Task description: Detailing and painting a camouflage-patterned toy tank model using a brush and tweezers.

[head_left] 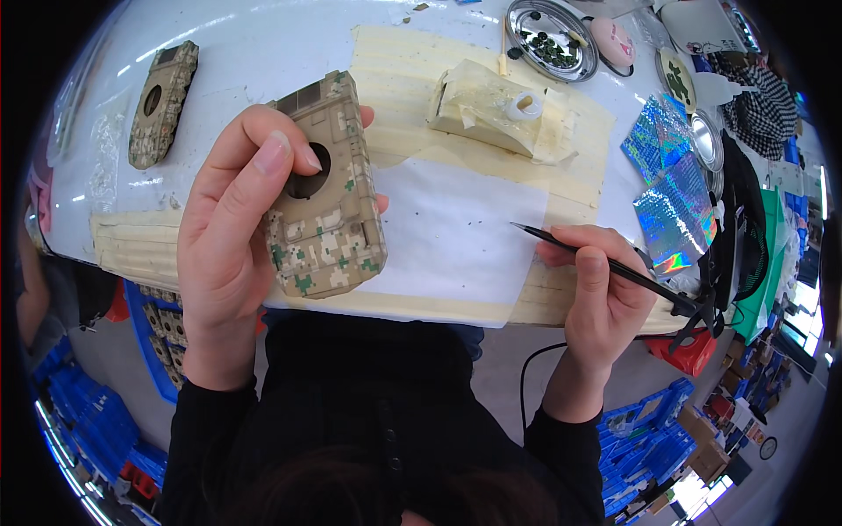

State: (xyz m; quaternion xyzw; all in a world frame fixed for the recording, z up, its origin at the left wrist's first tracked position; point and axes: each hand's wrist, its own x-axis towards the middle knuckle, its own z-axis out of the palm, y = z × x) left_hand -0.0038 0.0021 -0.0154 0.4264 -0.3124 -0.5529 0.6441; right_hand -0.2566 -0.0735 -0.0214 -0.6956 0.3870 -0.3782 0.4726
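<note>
My left hand (pixel 230 206) grips a model tank hull (pixel 329 241) in tan, green and white pixel camouflage. Its round turret opening faces up, and my thumb and a fingertip reach into that hole. To the right, my right hand (pixel 605 289) pinches a pair of black tweezers (pixel 627 276), with the fine tip pointing left over a white sheet (pixel 438 245). Tiny dark specks lie on the sheet. Tweezers and hull are apart. A second camouflaged hull (pixel 164 105) rests at the far left of the table.
Beyond the sheet stands a tape-covered block (pixel 487 110) with a small white ring on top. A metal dish (pixel 553 39) of dark green bits lies at the back. Shiny holographic sheets (pixel 675 210) are at right. A blue crate (pixel 149 337) with more hulls sits below left.
</note>
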